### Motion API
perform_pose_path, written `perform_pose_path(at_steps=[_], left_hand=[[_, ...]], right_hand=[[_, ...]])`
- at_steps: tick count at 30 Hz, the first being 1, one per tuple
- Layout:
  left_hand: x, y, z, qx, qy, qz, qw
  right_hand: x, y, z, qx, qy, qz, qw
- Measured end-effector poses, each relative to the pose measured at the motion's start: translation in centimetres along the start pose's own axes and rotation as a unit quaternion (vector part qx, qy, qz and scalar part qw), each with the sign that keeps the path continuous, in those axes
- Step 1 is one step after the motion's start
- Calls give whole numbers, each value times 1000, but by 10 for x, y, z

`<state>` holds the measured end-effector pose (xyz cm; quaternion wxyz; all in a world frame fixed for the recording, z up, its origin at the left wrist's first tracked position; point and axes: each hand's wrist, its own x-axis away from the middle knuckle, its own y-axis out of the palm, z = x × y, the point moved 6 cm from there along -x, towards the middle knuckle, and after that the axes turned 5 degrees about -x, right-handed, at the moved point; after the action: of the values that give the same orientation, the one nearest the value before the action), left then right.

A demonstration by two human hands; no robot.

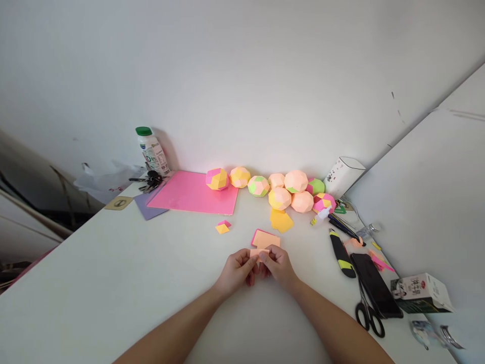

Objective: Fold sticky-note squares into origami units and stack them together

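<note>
My left hand [238, 272] and my right hand [279, 267] meet near the middle of the white table. Between their thumbs and fingers they pinch a small piece of peach paper [259, 252], one end in each hand. Just beyond it lies a stack of sticky notes [268, 238], peach on top with a pink edge showing beneath. Left of the stack rests a small folded paper piece [223, 227] in yellow and pink. Orange paper pieces [281, 221] lie behind the stack. My other fingers curl under the held paper and are partly hidden.
Several faceted paper balls [279, 198] line the wall. A pink sheet [197, 193], a bottle [153, 151] and keys [152, 180] are at the back left. On the right are a utility knife [341, 254], scissors [367, 313], a phone [376, 284], a glue bottle [321, 215] and a milk carton [421, 293].
</note>
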<state>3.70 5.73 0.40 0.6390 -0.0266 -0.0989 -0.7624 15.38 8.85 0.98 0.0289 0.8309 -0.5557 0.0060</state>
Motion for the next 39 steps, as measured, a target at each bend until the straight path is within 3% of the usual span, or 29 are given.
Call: perform_pose_path(at_steps=[14,25,39], left_hand=[[0,2,-3,-43,-15,-6,999],[-2,1,-4,6,2,16,1000],[-2,4,-3,-12,7,9,1000]], right_hand=[[1,1,2,-4,7,-19,1000],[2,12,-6,27,-10,-62,998],[2,4,-4,37,-23,-2,999]])
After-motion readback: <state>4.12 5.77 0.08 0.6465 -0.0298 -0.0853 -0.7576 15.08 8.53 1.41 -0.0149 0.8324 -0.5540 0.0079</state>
